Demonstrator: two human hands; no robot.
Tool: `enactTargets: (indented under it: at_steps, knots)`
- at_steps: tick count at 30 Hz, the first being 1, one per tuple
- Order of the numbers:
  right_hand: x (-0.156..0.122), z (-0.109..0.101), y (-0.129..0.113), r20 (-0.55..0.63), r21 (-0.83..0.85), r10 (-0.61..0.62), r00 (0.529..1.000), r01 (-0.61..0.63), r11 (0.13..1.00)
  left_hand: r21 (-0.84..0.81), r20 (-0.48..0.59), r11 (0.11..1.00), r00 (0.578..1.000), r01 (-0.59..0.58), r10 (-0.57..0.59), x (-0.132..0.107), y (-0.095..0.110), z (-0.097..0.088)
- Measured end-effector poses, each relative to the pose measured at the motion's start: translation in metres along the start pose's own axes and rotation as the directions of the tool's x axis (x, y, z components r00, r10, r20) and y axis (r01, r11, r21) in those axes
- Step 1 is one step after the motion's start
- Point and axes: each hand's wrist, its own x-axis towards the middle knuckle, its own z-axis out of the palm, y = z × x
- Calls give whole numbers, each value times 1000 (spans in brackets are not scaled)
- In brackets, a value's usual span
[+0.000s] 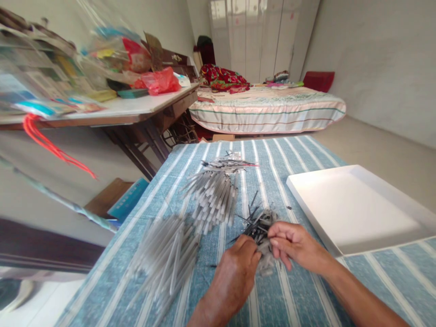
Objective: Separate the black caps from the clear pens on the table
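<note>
My left hand (238,261) is closed at the near side of a small heap of black and grey slender pieces (257,222); its fingertips are hidden from view. Just right of that heap, my right hand (291,243) has thumb and forefinger pinched together, but what lies between them cannot be made out. Left of my hands lies a blurred bundle of slim grey, pen-like sticks (166,254). A second bundle of grey sticks (216,195) sits farther off, with thinner dark pieces (231,164) at its far end.
A shallow white box lid (361,209) rests on the right of the striped blue cloth (272,159). At left stands a desk (150,106) loaded with bags, a red plastic bag (161,81) among them. Beyond the table is a bed (269,109).
</note>
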Motion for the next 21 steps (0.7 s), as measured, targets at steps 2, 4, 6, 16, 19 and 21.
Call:
enactTargets:
  at_steps: [2,4,6,16,19,21]
  knots:
    - [0,-1,-1,-5,19,13,1000,-13,1000,3,-11,1000,1000,11,-11,0,-1,0]
    - [0,-1,-2,-41,-28,26,999,-28,999,2,-18,1000,1000,14,-13,0,-1,0]
    - [0,-1,-3,-51,-57,27,998,-30,998,3,-20,1000,1000,5,-5,1,-1,1]
    - [1,-4,-3,-37,-32,63,997,-65,997,-8,-22,1000,1000,-13,12,2,-1,2]
    - [1,-4,-3,8,32,40,999,-41,999,-22,-14,1000,1000,-4,4,3,-1,2]
    - [1,-4,-2,15,52,51,999,-51,997,-25,-18,1000,1000,7,-7,3,0,2]
